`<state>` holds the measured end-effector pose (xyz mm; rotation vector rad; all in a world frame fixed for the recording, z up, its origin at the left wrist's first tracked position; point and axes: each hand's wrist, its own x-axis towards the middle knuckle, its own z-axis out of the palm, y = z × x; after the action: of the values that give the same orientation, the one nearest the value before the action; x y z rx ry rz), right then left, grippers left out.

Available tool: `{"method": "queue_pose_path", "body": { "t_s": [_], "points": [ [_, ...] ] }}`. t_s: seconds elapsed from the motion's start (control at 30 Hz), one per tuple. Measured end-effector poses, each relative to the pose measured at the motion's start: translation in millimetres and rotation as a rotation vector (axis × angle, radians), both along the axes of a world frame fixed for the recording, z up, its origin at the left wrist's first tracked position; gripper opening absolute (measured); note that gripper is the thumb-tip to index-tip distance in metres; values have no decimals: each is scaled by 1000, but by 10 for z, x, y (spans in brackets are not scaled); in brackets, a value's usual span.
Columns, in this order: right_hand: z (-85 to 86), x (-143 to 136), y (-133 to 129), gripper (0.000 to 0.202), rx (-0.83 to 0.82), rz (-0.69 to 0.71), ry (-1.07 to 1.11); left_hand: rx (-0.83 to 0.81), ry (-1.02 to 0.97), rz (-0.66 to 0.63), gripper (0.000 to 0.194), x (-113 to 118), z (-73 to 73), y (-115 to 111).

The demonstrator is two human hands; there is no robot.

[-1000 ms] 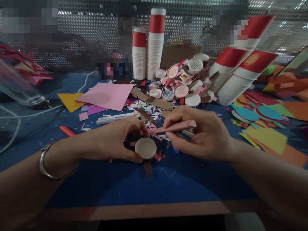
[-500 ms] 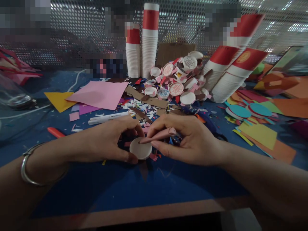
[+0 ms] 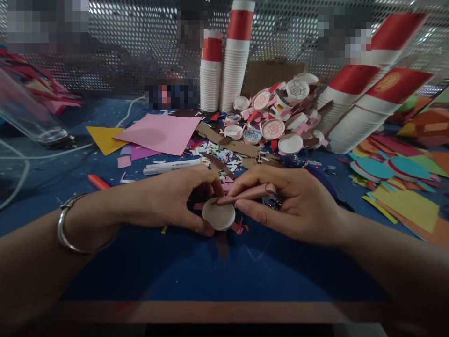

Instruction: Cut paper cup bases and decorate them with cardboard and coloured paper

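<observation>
A small white round paper cup base [image 3: 219, 216] is at the table's middle, its flat face up, with pink paper strips around its edge. My left hand [image 3: 189, 199] grips its left side between thumb and fingers. My right hand [image 3: 291, 201] is closed on a pinkish pen [image 3: 250, 193], held low and slanting. The pen's tip meets the upper part of the white face; whether it leaves a mark is too small to tell. A dark pointed strip [image 3: 222, 245] sticks out below the base. Small pink scraps [image 3: 239, 227] lie beside it.
Stacked paper cups [image 3: 236, 65] stand behind, and more stacks [image 3: 365, 107] lean at right. A pile of decorated cup bases [image 3: 273, 128] lies between. Pink paper [image 3: 161, 133], white markers [image 3: 171, 166], a red pen [image 3: 98, 182] and yellow paper [image 3: 407, 201] are spread around.
The view has swung left, so everything appears further right. Both hands keep their hold, and the pen's tip stays on the upper part of the cup base.
</observation>
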<state>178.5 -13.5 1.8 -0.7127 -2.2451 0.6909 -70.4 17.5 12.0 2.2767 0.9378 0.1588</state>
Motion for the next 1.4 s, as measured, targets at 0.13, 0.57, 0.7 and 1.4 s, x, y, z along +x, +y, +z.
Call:
{"method": "queue_pose_path", "body": {
  "t_s": [0.13, 0.57, 0.7, 1.4],
  "points": [
    [-3, -16, -2, 15, -10, -7, -11, 18, -21, 1, 49, -12, -32, 9],
    [-15, -6, -30, 15, -45, -4, -46, 7, 23, 19, 46, -3, 11, -8],
    [-6, -5, -25, 15, -58, 9, -40, 12, 13, 21, 44, -5, -2, -7],
    [88, 51, -1, 6, -66, 3, -52, -5, 9, 3, 43, 8, 21, -16]
  ]
}}
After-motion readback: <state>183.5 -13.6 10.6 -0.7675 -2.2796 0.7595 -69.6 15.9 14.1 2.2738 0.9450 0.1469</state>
